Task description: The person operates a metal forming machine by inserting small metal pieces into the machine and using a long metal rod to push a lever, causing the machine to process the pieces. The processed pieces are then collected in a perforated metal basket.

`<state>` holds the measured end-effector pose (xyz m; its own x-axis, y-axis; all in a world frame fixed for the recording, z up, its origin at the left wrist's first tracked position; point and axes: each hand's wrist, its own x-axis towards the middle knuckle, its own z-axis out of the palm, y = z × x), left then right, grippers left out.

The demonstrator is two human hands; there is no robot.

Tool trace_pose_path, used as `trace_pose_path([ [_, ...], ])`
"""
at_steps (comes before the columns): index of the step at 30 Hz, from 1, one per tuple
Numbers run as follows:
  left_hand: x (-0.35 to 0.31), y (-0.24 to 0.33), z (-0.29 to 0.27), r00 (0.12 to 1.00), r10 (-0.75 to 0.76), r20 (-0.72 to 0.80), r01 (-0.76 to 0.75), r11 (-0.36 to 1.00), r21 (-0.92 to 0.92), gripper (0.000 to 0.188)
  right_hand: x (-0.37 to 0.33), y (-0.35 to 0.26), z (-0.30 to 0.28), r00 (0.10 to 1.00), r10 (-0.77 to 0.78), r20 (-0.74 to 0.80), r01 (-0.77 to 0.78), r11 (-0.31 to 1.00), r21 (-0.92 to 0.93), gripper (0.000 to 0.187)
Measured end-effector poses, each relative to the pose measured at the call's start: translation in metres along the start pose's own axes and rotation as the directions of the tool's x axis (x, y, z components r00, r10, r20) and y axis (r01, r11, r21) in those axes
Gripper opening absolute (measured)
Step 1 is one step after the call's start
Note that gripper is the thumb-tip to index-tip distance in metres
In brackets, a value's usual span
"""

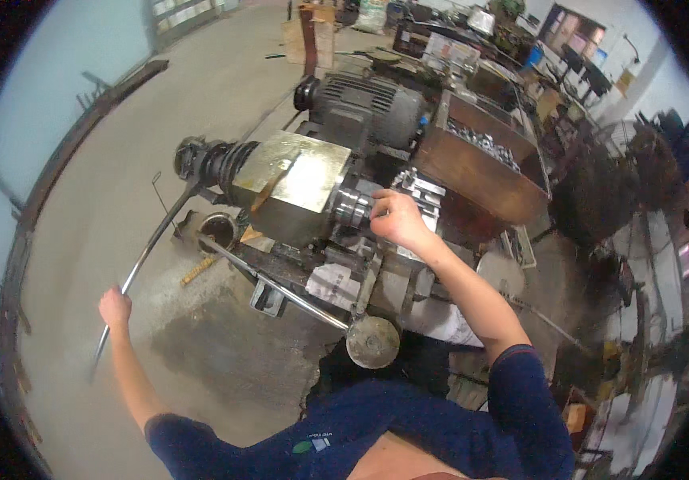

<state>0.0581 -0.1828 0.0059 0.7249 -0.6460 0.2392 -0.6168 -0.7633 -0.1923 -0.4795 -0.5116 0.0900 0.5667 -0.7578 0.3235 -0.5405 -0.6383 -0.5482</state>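
Observation:
My left hand (115, 307) is wrapped round a long metal lever (152, 246) that slants up to the rear end of a small lathe-like machine. Curled at the front of the spindle (351, 206), my right hand (399, 218) has its fingers pressed together; what they hold, if anything, is hidden. Just beyond that hand are bright metal tooling blocks (424, 190). A shiny box-shaped cover (292, 172) sits over the middle of the machine, and a flat wooden-looking stick (268, 190) lies across it.
A dark electric motor (372, 104) stands behind the machine. To its right, a rusty metal bin (480, 172) holds many small metal parts. A second rod (300, 300) runs along the near side toward a round metal disc (372, 342). A hollow ring (219, 230) sits below the lever's pivot.

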Motion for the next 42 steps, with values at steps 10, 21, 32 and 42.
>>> trace_pose_path([
  [10, -0.109, 0.195, 0.144, 0.891, 0.307, 0.335, 0.139, 0.519, -0.843, 0.031, -0.166, 0.075, -0.138, 0.939, 0.287, -0.190, -0.300, 0.953, -0.045, 0.030],
  [21, -0.085, 0.271, 0.084, 0.711, 0.569, 0.413, -0.606, 0.794, -0.049, 0.026, -0.371, 0.219, -0.203, 0.666, 0.639, -0.385, -0.743, 0.524, -0.416, 0.053],
  [32, -0.067, 0.241, -0.004, 0.927, 0.234, 0.292, 0.232, 0.254, -0.939, 0.038, -0.466, 0.304, -0.209, 0.526, 0.707, -0.473, -0.729, 0.089, -0.678, 0.035],
  [42, -0.069, 0.282, 0.022, 0.927, 0.113, 0.358, 0.353, 0.057, -0.934, 0.024, -0.498, 0.154, -0.123, 0.381, 0.821, -0.425, -0.887, 0.195, -0.418, 0.034],
])
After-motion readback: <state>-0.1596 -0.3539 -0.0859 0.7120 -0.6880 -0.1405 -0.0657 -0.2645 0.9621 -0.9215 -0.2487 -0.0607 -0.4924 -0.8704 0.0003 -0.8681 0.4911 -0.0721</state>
